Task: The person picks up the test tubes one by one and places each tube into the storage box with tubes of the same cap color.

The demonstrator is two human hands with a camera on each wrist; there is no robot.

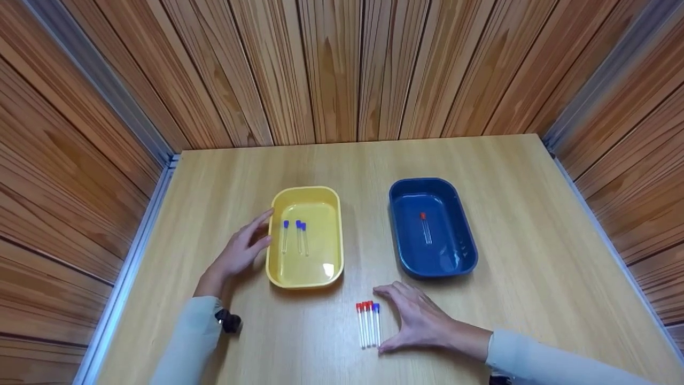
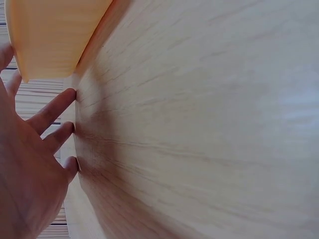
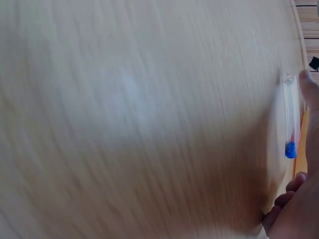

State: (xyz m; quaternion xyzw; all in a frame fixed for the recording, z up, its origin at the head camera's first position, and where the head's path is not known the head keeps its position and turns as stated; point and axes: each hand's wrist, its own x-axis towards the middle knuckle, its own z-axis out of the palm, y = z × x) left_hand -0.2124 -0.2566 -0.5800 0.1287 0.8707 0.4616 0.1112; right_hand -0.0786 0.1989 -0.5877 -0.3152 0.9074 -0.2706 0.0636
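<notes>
My left hand rests at the left wall of a yellow tray, thumb and fingertips at its rim. In the left wrist view its lower fingers spread below the tray wall and reach the table. Inside the yellow tray lie three clear tubes with blue caps. My right hand spreads thumb and fingers beside a row of capped tubes, three red-capped and one blue-capped at the right end. In the right wrist view the blue-capped tube lies between thumb and fingers, not gripped.
A dark blue tray stands at the right, holding one red-capped tube. The wooden table is enclosed by wood-patterned panels at the back and both sides. A metal rail runs along the left edge.
</notes>
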